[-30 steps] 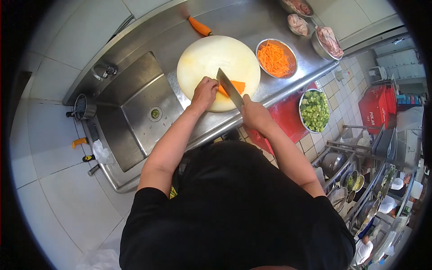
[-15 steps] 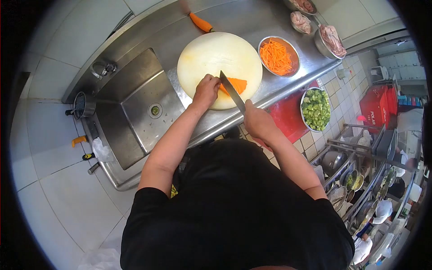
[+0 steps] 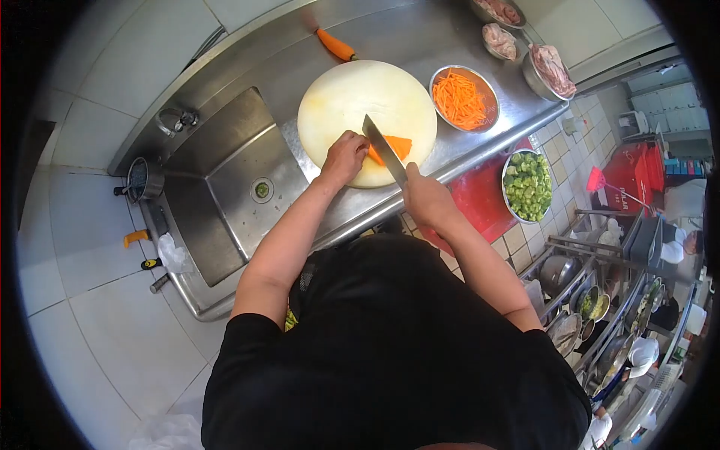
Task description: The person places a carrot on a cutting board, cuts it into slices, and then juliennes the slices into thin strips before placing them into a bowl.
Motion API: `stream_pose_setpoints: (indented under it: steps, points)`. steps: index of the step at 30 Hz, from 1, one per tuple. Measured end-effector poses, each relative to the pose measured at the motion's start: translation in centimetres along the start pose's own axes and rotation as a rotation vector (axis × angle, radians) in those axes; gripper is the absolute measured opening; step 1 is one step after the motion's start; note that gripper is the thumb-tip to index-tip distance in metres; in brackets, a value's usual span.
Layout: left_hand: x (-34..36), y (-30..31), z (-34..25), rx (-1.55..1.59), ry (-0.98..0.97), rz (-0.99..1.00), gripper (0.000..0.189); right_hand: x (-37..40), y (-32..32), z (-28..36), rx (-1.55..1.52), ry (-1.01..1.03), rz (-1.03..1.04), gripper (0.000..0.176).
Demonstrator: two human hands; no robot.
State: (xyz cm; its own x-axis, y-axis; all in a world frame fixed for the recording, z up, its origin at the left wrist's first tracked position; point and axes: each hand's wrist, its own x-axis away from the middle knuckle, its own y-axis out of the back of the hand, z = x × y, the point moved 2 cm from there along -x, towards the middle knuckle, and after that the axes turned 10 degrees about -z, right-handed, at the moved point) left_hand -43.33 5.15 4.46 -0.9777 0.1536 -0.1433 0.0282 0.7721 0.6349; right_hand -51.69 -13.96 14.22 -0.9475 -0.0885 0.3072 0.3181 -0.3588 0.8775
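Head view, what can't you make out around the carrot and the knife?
- Carrot: head view, its left part is hidden under the knife blade and the left hand.
- Left fingertips: curled under the hand, so their hold on the carrot cannot be told.
- Knife handle: hidden inside the right hand.
- Top bowl: cut off by the top edge.
- Shelves: contents too small and lens-warped.

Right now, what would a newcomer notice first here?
The round pale cutting board on the steel counter: the right hand holds a cleaver over an orange carrot piece that the left hand steadies. Beside it stands a bowl of carrot strips, and lower right a bowl of green vegetables.
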Motion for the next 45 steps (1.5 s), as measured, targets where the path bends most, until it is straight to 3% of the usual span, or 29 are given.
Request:
stream_pose_setpoints:
  steps: [8,19,27,37,45]
  points:
    - [0.2,-0.3,0.4,0.0,-0.018,-0.036,0.017,1.8,0.8,0.4,0.003,0.004,0.012,0.017]
    - [0.3,-0.4,0.3,0.019,-0.012,-0.075,0.014,-2.1,-2.6,0.1,-0.003,-0.009,0.032,0.021]
    - [-0.6,0.2,0.6,-0.057,0.022,0.006,0.016,-0.3,1.0,0.8,-0.01,0.018,-0.005,0.019]
    - [-0.2,0.2,0.4,-0.066,-0.022,-0.031,0.015,0.9,1.0,0.6,0.032,0.034,0.055,0.019]
    - [0.1,-0.4,1.1,-0.009,-0.033,-0.086,0.012,-1.4,-2.7,-0.4,0.026,0.021,0.05,0.021]
